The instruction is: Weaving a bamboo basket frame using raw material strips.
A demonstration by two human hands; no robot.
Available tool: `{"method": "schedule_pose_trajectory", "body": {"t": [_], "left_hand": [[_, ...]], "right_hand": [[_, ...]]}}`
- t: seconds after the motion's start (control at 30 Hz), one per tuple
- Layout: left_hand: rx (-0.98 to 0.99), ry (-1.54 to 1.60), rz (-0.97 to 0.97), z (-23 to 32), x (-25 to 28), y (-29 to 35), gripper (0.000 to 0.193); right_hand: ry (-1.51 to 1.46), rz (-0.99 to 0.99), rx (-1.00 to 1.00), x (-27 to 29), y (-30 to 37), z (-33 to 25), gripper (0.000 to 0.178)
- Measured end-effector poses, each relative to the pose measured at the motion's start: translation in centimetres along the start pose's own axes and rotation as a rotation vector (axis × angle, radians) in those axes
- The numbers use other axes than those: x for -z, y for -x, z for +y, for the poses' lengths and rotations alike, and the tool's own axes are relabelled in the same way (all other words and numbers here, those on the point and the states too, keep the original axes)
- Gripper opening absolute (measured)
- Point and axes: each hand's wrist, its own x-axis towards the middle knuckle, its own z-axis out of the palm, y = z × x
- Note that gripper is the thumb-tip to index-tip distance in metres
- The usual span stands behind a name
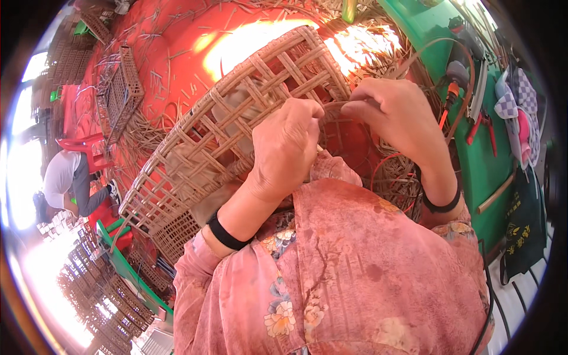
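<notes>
A large open-lattice wicker basket (254, 97) lies tilted across my lap, its far end up at the right and its long side running down to the left. My left hand (287, 142) is closed in a fist against the basket's near edge, and its fingers hide what they grip. Beside the basket's right end, my right hand (402, 115) pinches a thin brown wicker strip (335, 105), which spans the short gap between both hands. A longer strip (441, 40) arcs up behind the right hand and curves down past it.
Cut wicker scraps (157, 139) litter the red floor (171, 35). On the green table (476, 171) at right lie an orange-and-black tool (452, 94), red-handled pliers (488, 127) and a checked cloth (520, 97). A smaller basket (121, 89) and a crouching person (65, 177) are at left.
</notes>
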Motion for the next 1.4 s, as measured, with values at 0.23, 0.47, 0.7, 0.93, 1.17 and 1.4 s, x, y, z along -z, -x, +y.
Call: {"method": "schedule_pose_trajectory", "body": {"t": [0.23,0.47,0.7,0.93,1.17,1.4], "left_hand": [[0.028,-0.146,0.039,-0.2,1.9,1.4,0.015],[0.135,-0.349,-0.01,0.7,3.4,2.0,0.012],[0.248,-0.282,-0.077,-0.2,3.8,3.1,0.013],[0.442,0.077,0.115,-0.4,4.9,4.1,0.008],[-0.007,-0.345,0.131,-3.2,6.0,6.6,0.018],[0.191,-0.278,0.193,-2.1,7.0,7.7,0.018]], "right_hand": [[0.031,0.038,0.036,2.7,0.4,0.9,0.02],[0.025,-0.037,0.169,1.5,-1.9,1.2,0.018],[-0.058,-0.098,0.147,0.6,-2.8,1.6,0.019],[0.022,-0.174,0.094,2.1,-1.9,0.4,0.021],[-0.035,-0.117,0.138,2.4,-2.4,0.7,0.018],[-0.069,-0.237,0.13,1.3,-3.4,0.0,0.018]]}}
